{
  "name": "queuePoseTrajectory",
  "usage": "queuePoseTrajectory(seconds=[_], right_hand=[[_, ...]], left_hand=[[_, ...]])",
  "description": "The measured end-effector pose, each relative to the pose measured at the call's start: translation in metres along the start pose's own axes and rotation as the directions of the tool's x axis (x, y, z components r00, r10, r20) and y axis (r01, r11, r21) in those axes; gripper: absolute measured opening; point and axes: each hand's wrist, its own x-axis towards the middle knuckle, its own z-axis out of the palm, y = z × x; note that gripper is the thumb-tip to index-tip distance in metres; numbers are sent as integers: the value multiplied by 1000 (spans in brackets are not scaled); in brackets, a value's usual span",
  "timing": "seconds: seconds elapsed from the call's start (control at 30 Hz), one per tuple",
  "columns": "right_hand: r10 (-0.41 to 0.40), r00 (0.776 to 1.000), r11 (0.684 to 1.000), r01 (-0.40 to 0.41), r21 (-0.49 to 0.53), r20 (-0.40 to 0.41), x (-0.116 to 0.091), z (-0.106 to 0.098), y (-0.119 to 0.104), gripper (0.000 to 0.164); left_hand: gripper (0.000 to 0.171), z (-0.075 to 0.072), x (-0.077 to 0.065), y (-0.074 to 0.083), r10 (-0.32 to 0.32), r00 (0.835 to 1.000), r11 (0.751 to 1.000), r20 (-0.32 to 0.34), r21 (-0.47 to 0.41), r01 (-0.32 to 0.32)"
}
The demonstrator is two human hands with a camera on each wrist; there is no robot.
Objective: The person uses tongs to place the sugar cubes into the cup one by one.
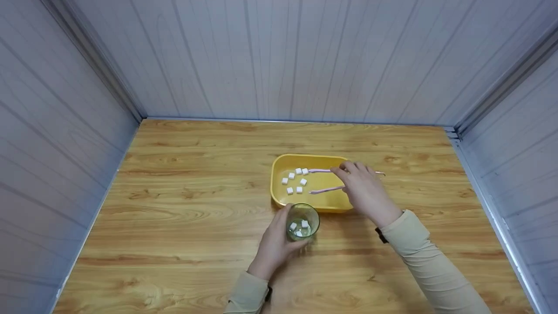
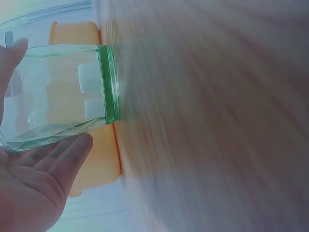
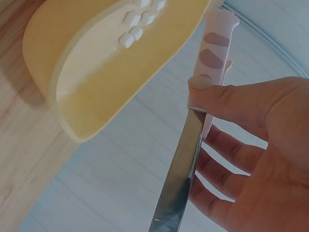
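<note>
My left hand (image 1: 271,245) grips the glass (image 1: 314,216), 3 cubes (image 1: 304,223) inside, near the yellow tray (image 1: 329,203). My right hand (image 1: 362,189) pinches spread tongs (image 1: 326,190) above 7 more. I judge: pick-up step; next, squeeze tips around 1.

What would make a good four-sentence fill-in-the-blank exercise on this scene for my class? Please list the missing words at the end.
1. The person's ____ hand holds the green-tinted glass.
2. In the right hand, the tongs have their two tips ____ rather than together.
3. The tray is ____ in colour.
4. The cubes in the tray and in the glass are ____ in colour.

Missing words: left; apart; yellow; white.
</note>
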Motion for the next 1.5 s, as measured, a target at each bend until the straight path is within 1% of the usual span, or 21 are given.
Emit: queuePoseTrajectory(seconds=[0.13,0.43,0.6,0.83,1.1,1.33,1.5], right_hand=[[3,1000,1000,-3,5,16,4,5,1,56],[-23,999,1000,23,-7,48,17,14,-2,53],[-24,997,1000,23,6,72,23,18,-2,52],[-21,996,1000,20,13,86,29,24,-2,50],[-49,995,999,47,17,90,36,27,-5,43],[-63,993,998,66,-25,96,40,34,-7,38],[-60,992,998,62,-15,115,41,38,-8,38]], left_hand=[[95,0,0,0,-10,1000,1000,5,-1,10],[95,1,0,-1,-15,1000,1000,9,-11,15],[96,0,0,1,-16,1000,1000,9,-10,16],[97,0,0,1,-39,999,999,21,-20,39],[94,0,0,2,-7,1000,1000,7,-3,7],[95,0,0,1,-16,1000,1000,9,-5,16],[95,0,0,0,-14,1000,1000,2,-3,14]])
